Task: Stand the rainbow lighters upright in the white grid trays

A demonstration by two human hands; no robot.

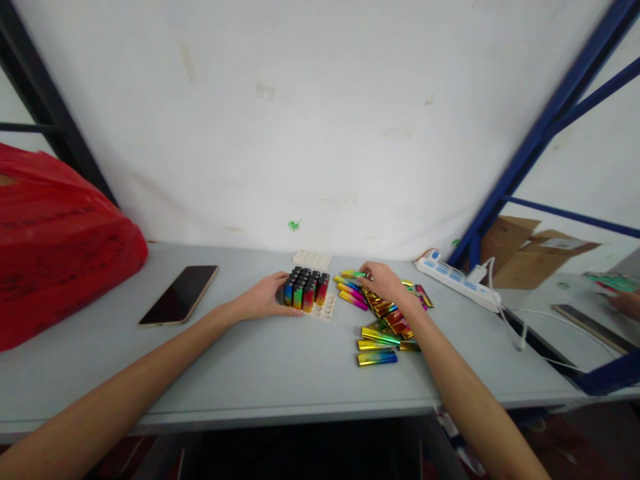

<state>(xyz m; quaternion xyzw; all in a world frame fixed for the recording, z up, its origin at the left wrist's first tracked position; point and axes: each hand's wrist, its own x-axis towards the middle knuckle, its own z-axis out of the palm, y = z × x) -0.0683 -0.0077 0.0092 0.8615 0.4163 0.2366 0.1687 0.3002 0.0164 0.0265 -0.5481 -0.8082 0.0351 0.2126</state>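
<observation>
A tight block of upright lighters (309,287), rainbow-metallic with black tops, stands in a pale tray (327,307) with round hollows. My left hand (267,297) is curled round the block's left side, thumb in front and fingers behind. On the right lies a loose pile of shiny rainbow lighter bodies (383,303), several in a row at its left. My right hand (383,281) is over the pile's far side, fingers bent together at the end of a yellow-green lighter body (354,273). Its fingertips are partly hidden, and the forearm covers part of the pile.
Another pale tray (313,259) lies behind the block by the wall. A phone (180,295) and a red plastic bag (65,247) are at left. At right are a white power strip (457,283) with cables, a cardboard box (530,253), blue posts (540,133) and another person's hand (627,303).
</observation>
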